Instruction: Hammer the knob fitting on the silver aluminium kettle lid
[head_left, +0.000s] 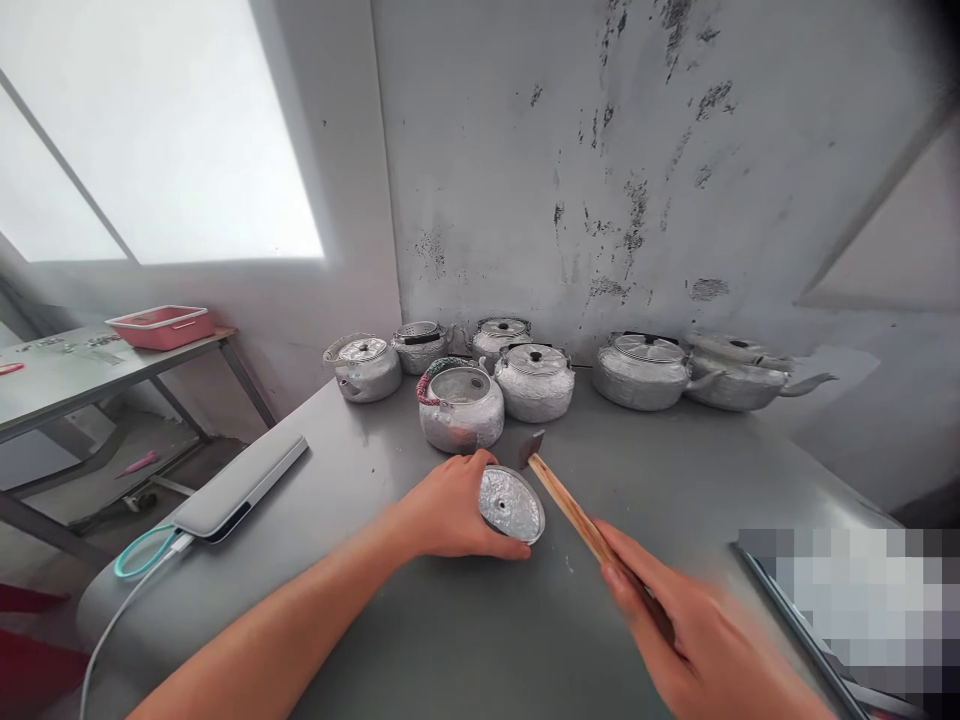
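My left hand (pixel 461 507) grips a round, dented metal lid (pixel 514 508) by its edge, tilted up over the grey table (pixel 420 620). A small dark hole shows at the lid's middle. In my right hand (pixel 675 610) is a hammer (pixel 574 510), held by its wooden handle. Its dark metal head is raised near the lid's upper right edge, apart from it. Just behind the lid stands a lidless dented kettle (pixel 461 415) with a red and green wrapped handle.
Several silver kettles (pixel 536 385) line the wall side. At left lies a grey power bank (pixel 244 485) with a white cable. A pixelated device (pixel 862 610) is at right. A side table holds a pink basket (pixel 161 328).
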